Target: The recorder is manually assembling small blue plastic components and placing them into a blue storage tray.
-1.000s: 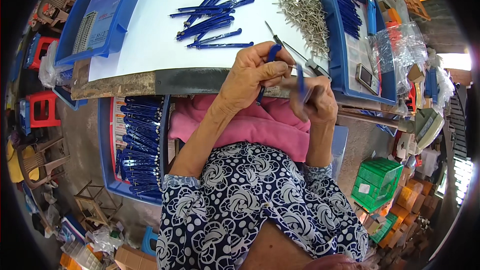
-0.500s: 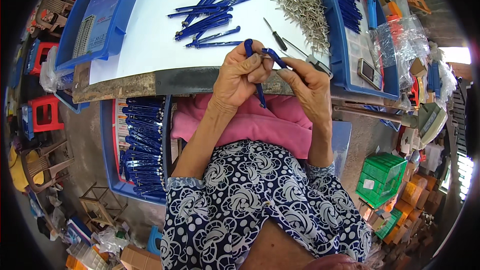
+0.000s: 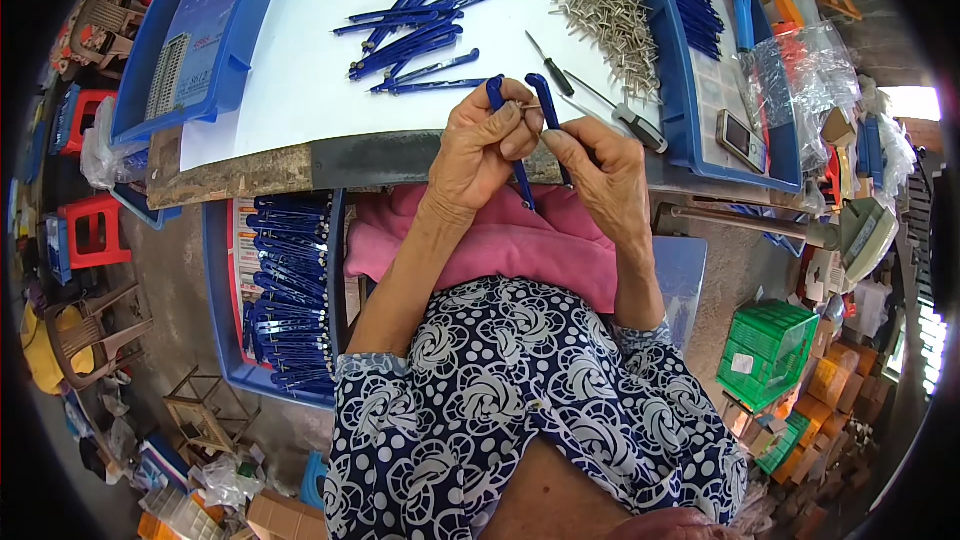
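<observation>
Over the table's front edge, my left hand (image 3: 470, 150) pinches a slim, glossy blue strip-like piece (image 3: 523, 185) with a rounded upper end. Close beside it, my right hand (image 3: 610, 175) grips a second blue piece (image 3: 542, 95), held nearly upright. A thin metal pin (image 3: 531, 107) spans the small gap between the two upper ends; my left fingertips are at it, and its ends are partly hidden. On the white tabletop beyond lie a heap of similar blue pieces (image 3: 425, 35) and a pile of silvery flat-headed pins (image 3: 605, 20).
A screwdriver (image 3: 552, 70) and a grey-handled tool (image 3: 640, 128) lie right of my hands. Blue trays flank the table, the left tray (image 3: 235, 75) and the right tray (image 3: 680, 90), which holds a phone (image 3: 740, 143). Below left, a blue bin (image 3: 222, 340) holds many stacked blue pieces.
The blue piece in my right hand has turned from a slant to nearly upright, alongside the left one. My right hand has shifted slightly left and down.
</observation>
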`<state>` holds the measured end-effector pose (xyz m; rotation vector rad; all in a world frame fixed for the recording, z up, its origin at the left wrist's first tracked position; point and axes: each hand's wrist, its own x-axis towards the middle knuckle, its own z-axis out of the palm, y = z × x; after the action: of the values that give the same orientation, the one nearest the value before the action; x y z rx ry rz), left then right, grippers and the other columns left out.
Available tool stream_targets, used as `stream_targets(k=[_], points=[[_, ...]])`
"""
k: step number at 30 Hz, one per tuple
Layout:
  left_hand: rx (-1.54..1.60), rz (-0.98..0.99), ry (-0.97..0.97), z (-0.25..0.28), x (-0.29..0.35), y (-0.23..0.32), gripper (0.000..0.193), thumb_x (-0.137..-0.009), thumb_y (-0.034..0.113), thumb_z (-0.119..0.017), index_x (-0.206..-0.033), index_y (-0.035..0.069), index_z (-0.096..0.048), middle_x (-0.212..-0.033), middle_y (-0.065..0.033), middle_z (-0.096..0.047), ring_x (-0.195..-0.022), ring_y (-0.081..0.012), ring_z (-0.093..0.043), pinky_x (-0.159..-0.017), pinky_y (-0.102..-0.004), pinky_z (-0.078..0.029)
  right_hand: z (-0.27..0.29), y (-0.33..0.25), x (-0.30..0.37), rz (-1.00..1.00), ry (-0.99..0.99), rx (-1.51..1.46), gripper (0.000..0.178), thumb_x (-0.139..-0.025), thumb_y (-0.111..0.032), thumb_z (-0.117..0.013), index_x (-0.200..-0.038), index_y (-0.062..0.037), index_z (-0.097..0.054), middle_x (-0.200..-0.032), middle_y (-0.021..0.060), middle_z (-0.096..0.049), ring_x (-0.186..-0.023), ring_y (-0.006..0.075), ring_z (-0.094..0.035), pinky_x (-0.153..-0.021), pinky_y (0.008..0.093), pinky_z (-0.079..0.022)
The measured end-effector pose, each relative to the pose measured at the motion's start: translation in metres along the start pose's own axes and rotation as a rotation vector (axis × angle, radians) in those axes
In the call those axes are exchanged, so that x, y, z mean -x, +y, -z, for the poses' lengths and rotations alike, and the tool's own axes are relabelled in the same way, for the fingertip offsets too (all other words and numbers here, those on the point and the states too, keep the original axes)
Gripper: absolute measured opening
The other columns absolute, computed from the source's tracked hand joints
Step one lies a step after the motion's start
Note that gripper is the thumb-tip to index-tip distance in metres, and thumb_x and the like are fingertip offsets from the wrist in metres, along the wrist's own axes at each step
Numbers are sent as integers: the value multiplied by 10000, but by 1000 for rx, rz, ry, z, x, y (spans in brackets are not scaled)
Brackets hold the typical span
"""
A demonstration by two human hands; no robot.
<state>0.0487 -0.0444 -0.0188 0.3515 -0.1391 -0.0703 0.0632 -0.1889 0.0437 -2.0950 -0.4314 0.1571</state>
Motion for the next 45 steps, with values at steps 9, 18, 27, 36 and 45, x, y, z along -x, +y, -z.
stream_targets(k=[9,18,27,36,45], points=[[-146,7,144,-8,1,3,262,-872,86,-499,-1112,-17,-488,-831,-103,-566,-566,-79,-432,-518,-201,-336,-6,0,-1,-54,-28,-78,209,-832,-156,-591,-750,35,-586,-558,-39,-429,-517,19,-374,-435,198,-289],[-609,15,227,-21,20,9,348,-877,100,-475,-1207,-1,-430,-791,-46,-552,-575,-62,-466,-480,-168,-351,-15,7,-3,-108,21,-353,236,-828,-157,-577,-681,28,-570,-511,-46,-409,-484,12,-344,-408,206,-261],[-1151,-301,426,-27,35,4,206,-871,62,-457,-1073,26,-441,-780,-67,-524,-583,-107,-446,-533,-238,-391,-42,10,1,-280,-83,-780,194,-832,-152,-566,-717,3,-576,-526,-20,-456,-446,31,-339,-418,171,-243],[-1606,-29,136,-29,60,45,246,-797,161,-613,-853,10,-427,-795,-110,-436,-672,-220,-465,-595,-332,-392,-62,9,12,-359,-158,-931,196,-854,-153,-552,-708,-24,-572,-532,-33,-448,-438,17,-327,-399,158,-234],[-2001,144,-83,-23,65,69,179,-787,94,-561,-816,-18,-425,-870,-179,-405,-750,-351,-481,-659,-412,-397,-61,15,14,-340,-378,-647,195,-847,-160,-566,-735,-7,-611,-522,-42,-434,-450,25,-350,-403,186,-253]])
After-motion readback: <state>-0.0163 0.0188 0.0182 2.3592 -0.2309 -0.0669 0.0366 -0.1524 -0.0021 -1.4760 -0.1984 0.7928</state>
